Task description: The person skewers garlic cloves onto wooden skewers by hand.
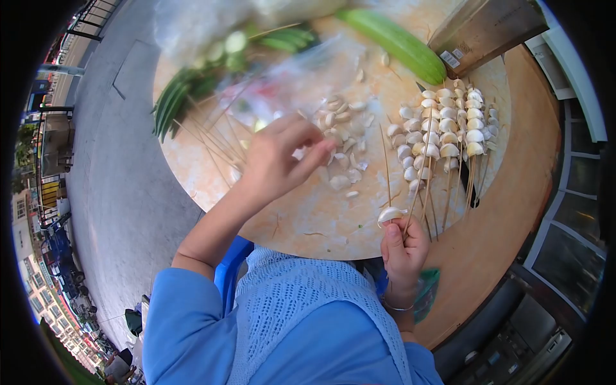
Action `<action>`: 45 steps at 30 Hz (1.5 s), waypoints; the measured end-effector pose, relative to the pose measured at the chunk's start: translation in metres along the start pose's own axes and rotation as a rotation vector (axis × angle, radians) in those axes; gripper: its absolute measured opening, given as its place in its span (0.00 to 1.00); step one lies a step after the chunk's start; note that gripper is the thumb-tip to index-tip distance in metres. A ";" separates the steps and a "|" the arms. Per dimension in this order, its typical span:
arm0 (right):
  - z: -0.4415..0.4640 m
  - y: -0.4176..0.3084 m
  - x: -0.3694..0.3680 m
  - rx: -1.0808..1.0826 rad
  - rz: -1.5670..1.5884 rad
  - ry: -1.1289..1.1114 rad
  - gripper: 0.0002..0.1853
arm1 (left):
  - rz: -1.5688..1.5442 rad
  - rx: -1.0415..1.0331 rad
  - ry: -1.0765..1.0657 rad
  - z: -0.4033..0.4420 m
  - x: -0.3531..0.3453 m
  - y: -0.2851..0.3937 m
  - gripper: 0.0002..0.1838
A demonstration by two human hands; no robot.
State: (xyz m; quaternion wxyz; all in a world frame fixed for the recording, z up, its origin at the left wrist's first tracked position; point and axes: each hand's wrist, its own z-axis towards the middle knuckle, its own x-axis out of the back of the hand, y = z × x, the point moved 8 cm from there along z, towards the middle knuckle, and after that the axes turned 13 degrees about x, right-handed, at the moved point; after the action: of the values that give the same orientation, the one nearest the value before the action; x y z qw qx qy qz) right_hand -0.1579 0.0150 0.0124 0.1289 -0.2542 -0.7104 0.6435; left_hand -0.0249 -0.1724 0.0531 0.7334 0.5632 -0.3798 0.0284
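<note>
My right hand (404,249) is closed round a thin wooden skewer (386,168) near the table's front edge. One white garlic clove (391,215) sits on that skewer just above my thumb. My left hand (282,155) hovers over a pile of loose garlic cloves (346,131), its thumb and fingers pinched together. Whatever may be between those fingertips is too small and blurred to name. Right of the pile lie several finished garlic skewers (449,122), side by side, their bare ends pointing towards me.
A cardboard box (487,35) and a long green gourd (394,42) are at the back right of the round table (301,234). Green vegetable skewers (176,102) and blurred plastic bags (212,29) occupy the back left. A dark knife handle (473,192) shows under the garlic skewers.
</note>
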 end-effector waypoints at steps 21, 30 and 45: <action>0.004 0.008 -0.014 -0.038 -0.120 -0.144 0.06 | 0.252 0.124 0.017 0.013 0.025 -0.041 0.10; 0.003 -0.010 -0.029 0.056 -0.213 -0.276 0.06 | -1.229 0.792 -0.199 -0.016 -0.032 -0.051 0.14; 0.003 -0.021 -0.026 0.098 -0.355 -0.271 0.06 | -1.145 0.715 -0.118 -0.019 -0.031 -0.043 0.13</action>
State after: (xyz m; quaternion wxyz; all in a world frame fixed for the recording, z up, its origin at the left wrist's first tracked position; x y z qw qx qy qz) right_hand -0.1415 -0.0020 0.0368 0.1559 -0.0297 -0.7226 0.6728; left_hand -0.0164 -0.1602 -0.0010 0.3796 0.8840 -0.0282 -0.2714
